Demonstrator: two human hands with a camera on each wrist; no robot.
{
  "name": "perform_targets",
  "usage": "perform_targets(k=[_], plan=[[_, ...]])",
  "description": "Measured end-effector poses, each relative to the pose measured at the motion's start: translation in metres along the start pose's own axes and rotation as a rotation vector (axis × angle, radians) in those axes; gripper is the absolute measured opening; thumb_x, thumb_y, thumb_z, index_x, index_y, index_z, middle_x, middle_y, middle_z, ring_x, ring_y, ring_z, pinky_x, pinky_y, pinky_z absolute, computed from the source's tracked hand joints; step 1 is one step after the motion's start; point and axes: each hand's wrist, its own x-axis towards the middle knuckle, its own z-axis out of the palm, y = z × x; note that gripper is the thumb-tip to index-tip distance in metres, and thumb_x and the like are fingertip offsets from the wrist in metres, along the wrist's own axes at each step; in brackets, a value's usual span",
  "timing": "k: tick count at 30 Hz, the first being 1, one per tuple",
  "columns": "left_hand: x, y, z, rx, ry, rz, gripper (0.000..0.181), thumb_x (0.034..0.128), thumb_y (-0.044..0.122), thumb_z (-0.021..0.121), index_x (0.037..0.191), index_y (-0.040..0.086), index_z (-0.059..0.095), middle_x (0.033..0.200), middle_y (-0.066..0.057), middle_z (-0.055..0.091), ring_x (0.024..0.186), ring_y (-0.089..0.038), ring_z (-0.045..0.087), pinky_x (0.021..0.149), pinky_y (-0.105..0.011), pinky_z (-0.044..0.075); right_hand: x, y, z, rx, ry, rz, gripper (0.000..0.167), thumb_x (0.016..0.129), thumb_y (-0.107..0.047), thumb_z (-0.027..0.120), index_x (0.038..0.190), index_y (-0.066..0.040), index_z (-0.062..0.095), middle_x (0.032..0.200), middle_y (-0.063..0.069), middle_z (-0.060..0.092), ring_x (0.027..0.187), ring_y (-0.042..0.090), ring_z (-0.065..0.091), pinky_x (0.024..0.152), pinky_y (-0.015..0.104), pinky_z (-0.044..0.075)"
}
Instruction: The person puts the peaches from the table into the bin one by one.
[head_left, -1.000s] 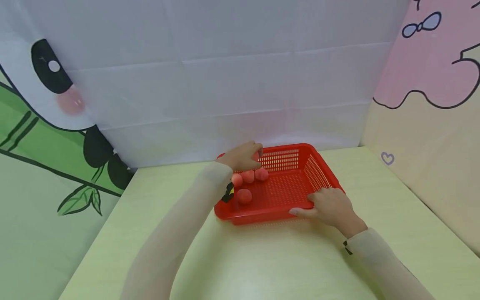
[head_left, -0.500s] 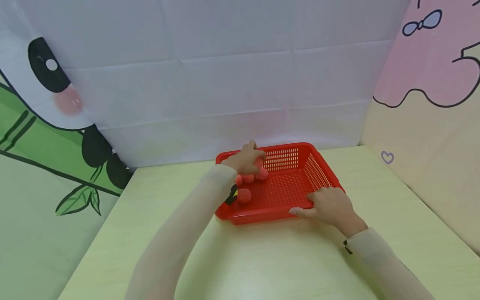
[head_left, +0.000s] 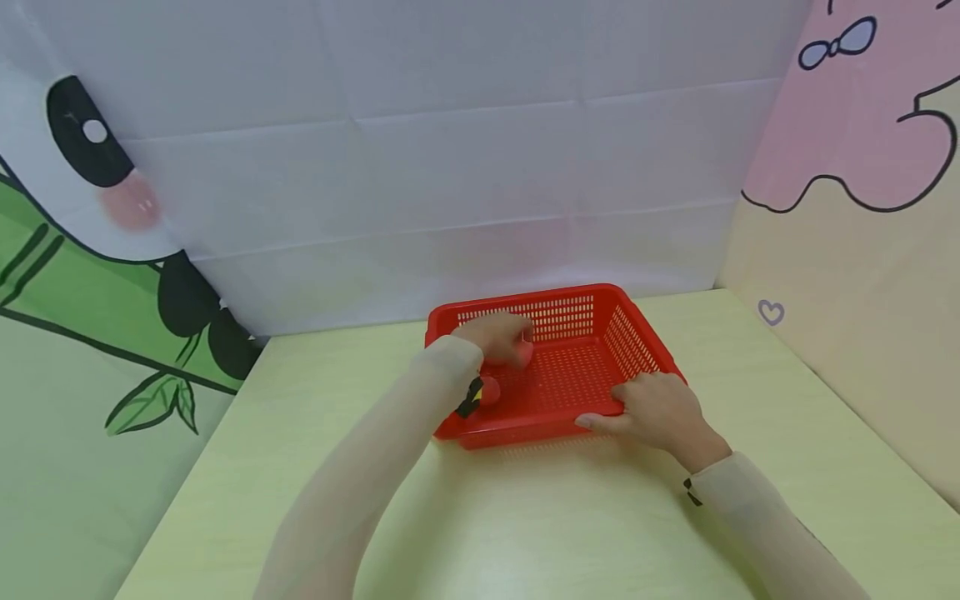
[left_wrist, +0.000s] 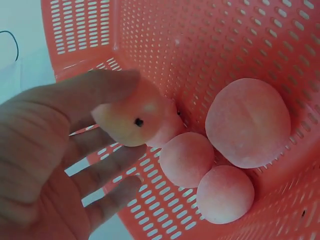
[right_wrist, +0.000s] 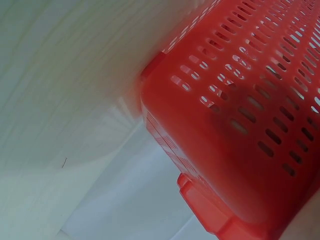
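My left hand (head_left: 501, 338) reaches into the red plastic basket (head_left: 525, 435) at its left end. In the left wrist view, thumb and fingers pinch a yellow-pink peach (left_wrist: 131, 119) with a dark stem spot. Beside it, a pink peach (left_wrist: 170, 125) is partly covered. Two smaller peaches (left_wrist: 187, 160) and a larger peach (left_wrist: 248, 123) lie on the basket's perforated floor. My right hand (head_left: 658, 417) grips the basket's near right rim, thumb along the front edge. Only a sliver of that hand shows in the right wrist view, beside the basket wall (right_wrist: 200, 145).
The basket stands on a pale wood-grain table (head_left: 570, 525), near the white back cloth (head_left: 450, 167). Cartoon-printed panels flank both sides, with a green panel (head_left: 60, 450) on the left and a cream-pink one (head_left: 847, 275) on the right.
My left hand has lowered from near the far rim into the basket, carrying a peach down beside the others. The right hand has kept its grip on the rim.
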Motion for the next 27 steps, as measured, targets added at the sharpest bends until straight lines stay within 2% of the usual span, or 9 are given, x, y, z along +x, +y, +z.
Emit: perform_targets(k=[4,9,12,18,23,27], plan=[[-0.001,0.002,0.003,-0.020,-0.026,-0.035,0.031,0.0941,0.020,0.084,0.122,0.022,0.072,0.109,0.001,0.069,0.105,-0.022,0.063,0.089,-0.038,0.056,0.000,0.000,0.000,-0.003,0.000,0.002,0.063,0.089,-0.071,0.071,0.060,-0.021,0.045,0.052,-0.008,0.033,0.051,0.008,0.035,0.053,0.028,0.030],[-0.005,0.002,0.006,-0.136,-0.084,-0.102,0.040,0.0936,0.020,0.085,0.131,0.020,0.070,0.112,0.000,0.070,0.107,-0.024,0.065,0.091,-0.042,0.058,0.000,0.001,-0.001,-0.007,0.000,0.002,0.063,0.088,-0.071,0.071,0.060,-0.021,0.045,0.052,-0.008,0.034,0.051,0.008,0.035,0.053,0.028,0.030],[-0.008,0.002,0.009,-0.195,-0.105,-0.143,0.037,0.0937,0.023,0.085,0.128,0.023,0.070,0.112,0.001,0.070,0.108,-0.026,0.065,0.091,-0.044,0.058,0.000,0.001,0.000,-0.008,0.003,0.000,0.064,0.088,-0.071,0.071,0.060,-0.021,0.044,0.053,-0.008,0.032,0.051,0.008,0.034,0.053,0.028,0.029],[-0.014,0.005,0.011,-0.229,-0.116,-0.189,0.031,0.0932,0.024,0.085,0.121,0.024,0.072,0.111,0.000,0.070,0.109,-0.028,0.066,0.086,-0.042,0.058,0.001,0.002,0.001,-0.006,0.009,-0.004,0.065,0.088,-0.072,0.071,0.060,-0.021,0.042,0.053,-0.008,0.030,0.051,0.008,0.032,0.053,0.029,0.027],[-0.027,0.015,0.007,-0.337,-0.119,-0.255,0.032,0.0913,0.017,0.086,0.119,0.024,0.071,0.115,-0.004,0.070,0.113,-0.032,0.067,0.083,-0.043,0.060,0.001,0.002,0.002,-0.004,0.004,-0.003,0.065,0.088,-0.072,0.071,0.060,-0.021,0.043,0.053,-0.008,0.032,0.051,0.008,0.034,0.053,0.029,0.029],[-0.033,0.021,0.004,-0.354,-0.124,-0.291,0.035,0.0917,0.016,0.085,0.122,0.023,0.070,0.118,-0.005,0.070,0.112,-0.031,0.067,0.083,-0.043,0.061,0.001,0.002,0.002,-0.007,-0.006,0.002,0.065,0.088,-0.073,0.070,0.060,-0.021,0.044,0.053,-0.008,0.033,0.052,0.008,0.035,0.053,0.029,0.030]])
